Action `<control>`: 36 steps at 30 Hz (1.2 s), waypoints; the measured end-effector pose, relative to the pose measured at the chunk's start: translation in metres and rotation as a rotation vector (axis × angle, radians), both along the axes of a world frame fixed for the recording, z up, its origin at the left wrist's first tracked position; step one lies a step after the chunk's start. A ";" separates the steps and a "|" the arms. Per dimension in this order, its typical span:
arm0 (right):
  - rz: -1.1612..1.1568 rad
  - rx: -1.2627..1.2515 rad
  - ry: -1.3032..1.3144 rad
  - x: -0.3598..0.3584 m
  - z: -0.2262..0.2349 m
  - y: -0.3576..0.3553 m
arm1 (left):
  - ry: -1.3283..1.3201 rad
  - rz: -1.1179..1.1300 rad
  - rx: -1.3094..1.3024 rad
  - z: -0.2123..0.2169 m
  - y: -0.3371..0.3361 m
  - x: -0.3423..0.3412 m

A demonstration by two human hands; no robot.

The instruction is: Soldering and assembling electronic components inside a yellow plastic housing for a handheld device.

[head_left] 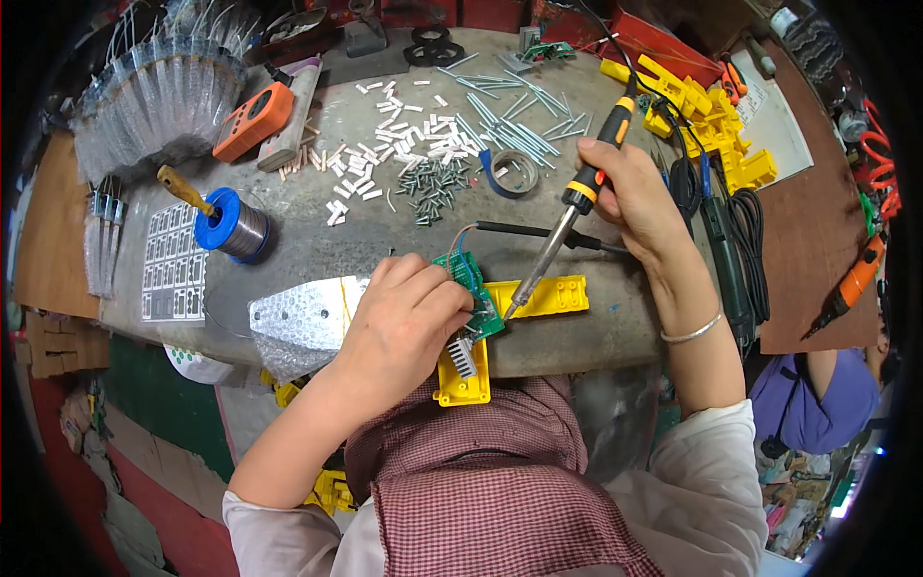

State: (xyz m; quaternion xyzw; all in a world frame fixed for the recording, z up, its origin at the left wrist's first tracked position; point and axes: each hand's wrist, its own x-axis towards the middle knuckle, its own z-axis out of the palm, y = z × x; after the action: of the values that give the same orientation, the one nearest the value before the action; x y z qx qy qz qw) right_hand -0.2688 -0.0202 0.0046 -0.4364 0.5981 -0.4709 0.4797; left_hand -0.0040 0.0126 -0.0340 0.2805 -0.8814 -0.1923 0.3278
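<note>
While the bench, a grey rounded slab, filled the middle of the view, clear bags lay stacked at its 10 o'clock edge and a pile of yellow parts at 2 o'clock. A perforated metal sheet lay at 7 o'clock, touching the left hand's wrist side. An orange meter sat at 11 o'clock, and a solder spool on a blue reel at 9 o'clock. White sleeves, grey pins and a tape roll were scattered near 12 o'clock.

The left hand was closed over the green board, fingers curled on its left edge, pressing it onto a yellow holder at the bench's 6 o'clock edge. A second yellow piece with a metal comb lay just below the board. The right hand gripped the iron by its black-and-yellow handle, shaft slanting toward 7 o'clock, tip at the board's right edge; whether it touched could not be told.
</note>
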 end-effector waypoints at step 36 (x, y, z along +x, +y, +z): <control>0.017 0.024 0.049 0.015 -0.017 0.006 | -0.119 -0.043 0.136 0.008 -0.002 0.005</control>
State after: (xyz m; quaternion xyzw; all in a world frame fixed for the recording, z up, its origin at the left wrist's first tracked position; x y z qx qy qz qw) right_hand -0.2536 -0.0146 -0.0121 -0.4471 0.6114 -0.4488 0.4743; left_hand 0.0010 0.0110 -0.0256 0.2940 -0.8900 -0.2419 0.2509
